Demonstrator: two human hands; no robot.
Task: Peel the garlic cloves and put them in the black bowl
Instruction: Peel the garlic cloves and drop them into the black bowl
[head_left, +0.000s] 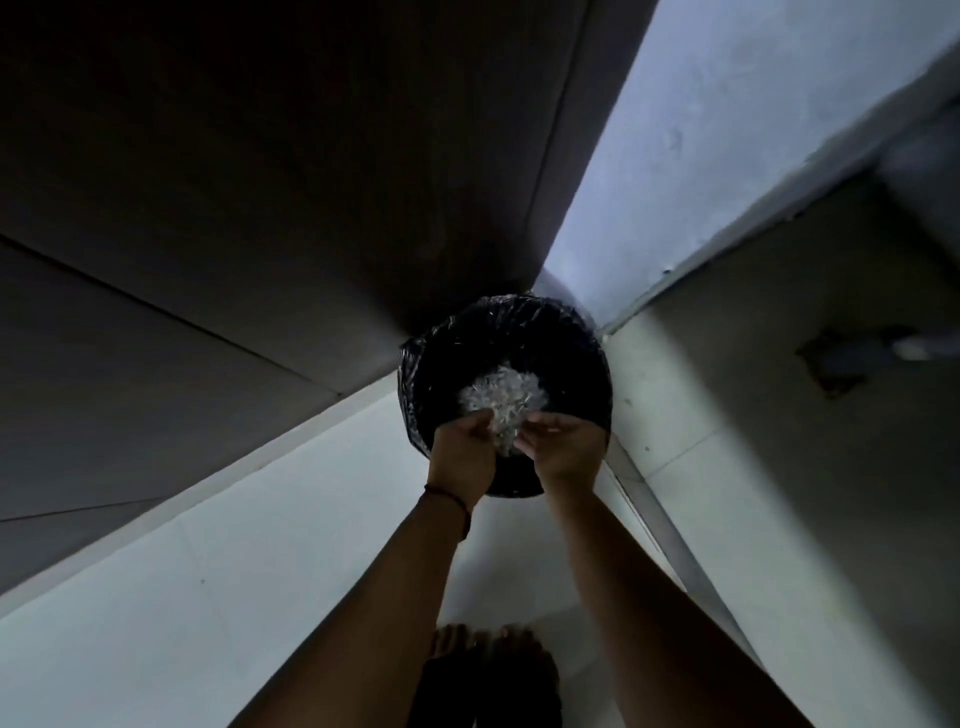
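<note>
head view: the camera looks straight down on a round bin (589, 374) lined with a crinkled black plastic bag, standing at the centre of the frame in a corner where the surfaces meet. inside it, toward the near side, lies a heap of pale scraps (496, 396), white and papery against the black liner.

both arms come up from the bottom of the frame and meet over the near rim of the bin. the left hand (461, 449) sits just left of centre, its fingers (480, 420) bent inward and clenched round a clump of garlic skins (505, 434). the clump hangs between the two hands, just above the heap. a thin dark thread band (448, 500) circles the left wrist. the right hand (565, 448) is just beside the left, back of the hand toward the camera, and its fingers (537, 422) reach across to the same clump. they touch it, but in this dim, soft picture i cannot tell whether they are grasping it or lying released against it.

a pale tiled floor (208, 597) fills the lower left, and the person's bare feet (488, 670) show blurred at the bottom centre, between the forearms. a dark panelled surface (260, 208) takes up the upper left, with thin seams crossing it. a pale bluish wall (727, 130) runs up to the upper right. to the right of the bin lies a grey surface (753, 467) with a dark blurred mark on it.
</note>
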